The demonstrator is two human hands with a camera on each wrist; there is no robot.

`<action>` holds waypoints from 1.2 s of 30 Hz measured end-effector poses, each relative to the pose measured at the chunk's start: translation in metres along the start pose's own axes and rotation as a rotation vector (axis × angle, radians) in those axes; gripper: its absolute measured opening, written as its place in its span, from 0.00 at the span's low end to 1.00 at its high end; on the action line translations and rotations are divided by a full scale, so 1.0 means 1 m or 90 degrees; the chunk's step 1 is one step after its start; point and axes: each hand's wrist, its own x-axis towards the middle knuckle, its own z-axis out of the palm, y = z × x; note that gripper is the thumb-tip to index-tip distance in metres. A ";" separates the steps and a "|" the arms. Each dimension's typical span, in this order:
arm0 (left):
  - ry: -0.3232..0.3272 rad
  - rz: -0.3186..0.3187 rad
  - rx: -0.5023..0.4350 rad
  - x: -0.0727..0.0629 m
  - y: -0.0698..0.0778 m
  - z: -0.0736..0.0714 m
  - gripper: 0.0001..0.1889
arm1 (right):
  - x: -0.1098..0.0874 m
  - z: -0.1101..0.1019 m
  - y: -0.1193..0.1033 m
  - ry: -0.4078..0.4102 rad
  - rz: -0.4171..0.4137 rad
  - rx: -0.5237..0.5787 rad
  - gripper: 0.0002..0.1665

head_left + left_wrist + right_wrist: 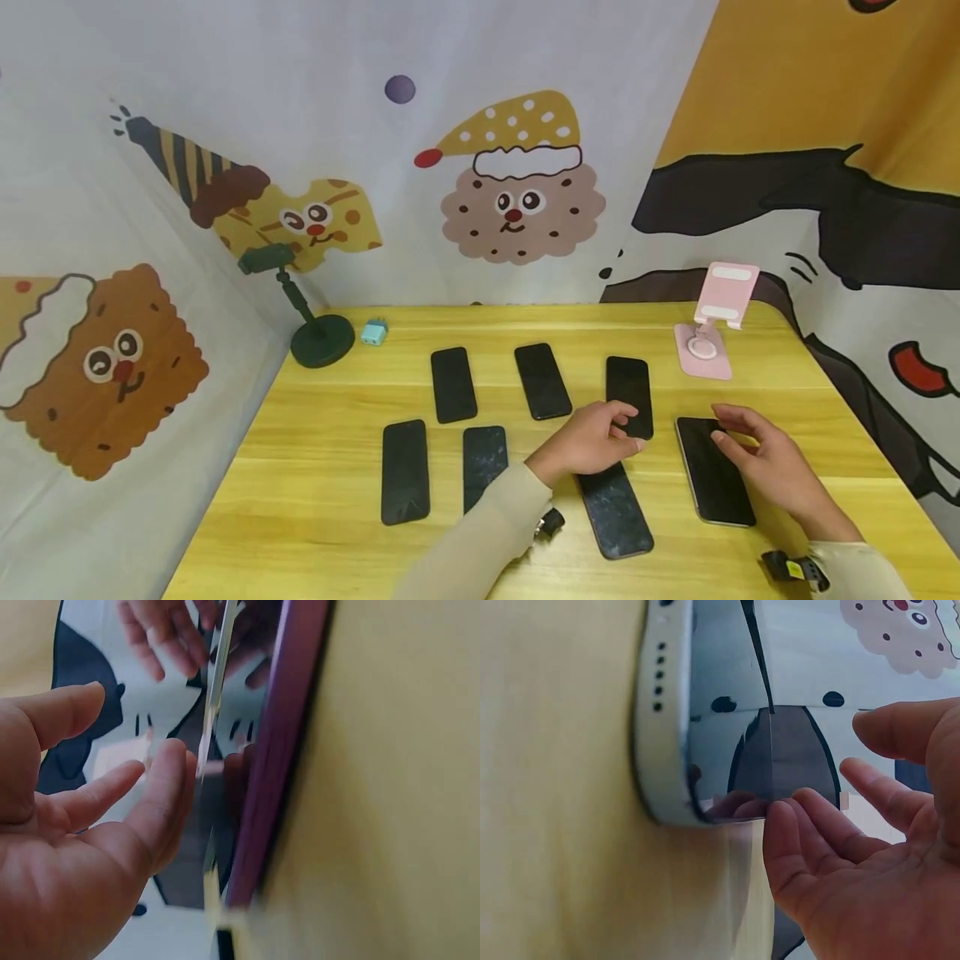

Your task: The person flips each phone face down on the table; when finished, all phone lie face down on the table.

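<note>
My left hand (592, 437) hovers with loosely bent fingers between two dark phones, holding nothing. Its fingers overlap the lower end of the back-row phone (628, 383), while its palm side covers the top of the front phone (618, 515). In the left wrist view, a purple-edged phone (281, 742) lies beside the fingers. Over the right edge of the rightmost phone (712, 475) is my right hand (772, 462), thumb and fingers apart. The right wrist view shows that phone's pale silver edge (664, 727), with fingertips close to its far end.
More dark phones lie to the left: two at the back (453, 385) and two in front, one partly behind my left sleeve (487, 533). A green stand (322, 340) and a light-blue plug adapter (374, 332) are at the back left. A pink phone stand (723, 292) is back right.
</note>
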 end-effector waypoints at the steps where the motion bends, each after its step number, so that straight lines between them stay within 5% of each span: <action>1: 0.000 -0.005 -0.005 0.002 0.002 0.004 0.28 | 0.000 0.000 0.001 0.003 -0.001 0.006 0.31; 8: 0.015 -0.060 -0.043 0.011 0.015 0.030 0.28 | -0.007 0.000 0.008 0.003 0.025 0.020 0.32; 15: 0.029 -0.109 -0.146 0.016 0.023 0.051 0.28 | -0.009 -0.008 0.008 -0.057 0.105 -0.003 0.39; 21: 0.017 -0.132 -0.301 0.017 0.024 0.058 0.28 | -0.006 -0.011 0.009 -0.098 0.124 0.020 0.40; 28: -0.031 -0.142 -0.407 0.023 0.026 0.065 0.29 | -0.008 -0.010 0.014 -0.106 0.131 0.060 0.40; 36: 0.005 -0.173 -0.531 0.026 0.023 0.067 0.34 | -0.010 -0.009 0.012 -0.114 0.136 0.099 0.41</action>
